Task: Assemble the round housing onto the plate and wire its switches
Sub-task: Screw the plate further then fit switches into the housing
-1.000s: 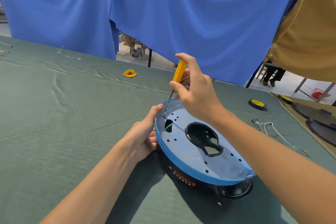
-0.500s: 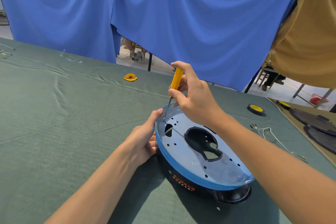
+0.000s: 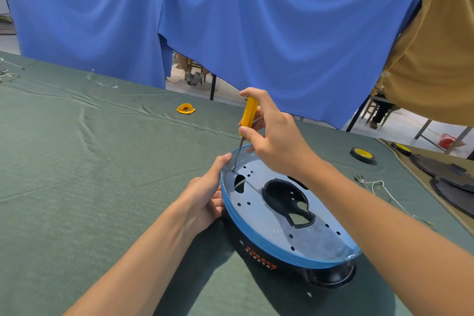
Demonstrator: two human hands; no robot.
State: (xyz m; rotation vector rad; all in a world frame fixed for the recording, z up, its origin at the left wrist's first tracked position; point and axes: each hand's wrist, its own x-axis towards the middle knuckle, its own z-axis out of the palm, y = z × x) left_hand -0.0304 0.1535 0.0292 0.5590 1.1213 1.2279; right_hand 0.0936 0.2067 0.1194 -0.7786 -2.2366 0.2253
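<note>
Nothing much has shifted: right hand (image 3: pixel 279 141) pinches the yellow screwdriver (image 3: pixel 249 115), its tip in 1 screw (image 3: pixel 234 170) by the rim of the plate (image 3: pixel 307 236). Left hand (image 3: pixel 205 197) grips that rim, steadying the plate over the black housing (image 3: pixel 259 249) on the table (image 3: pixel 77 161). This looks like the fastening step; next, turn squarely while pressing down.

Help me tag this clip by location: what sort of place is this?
Probably a small assembly workshop: a long green-clothed table, hung blue sheets as dividers, more dark round parts and a tape roll at the right.
</note>
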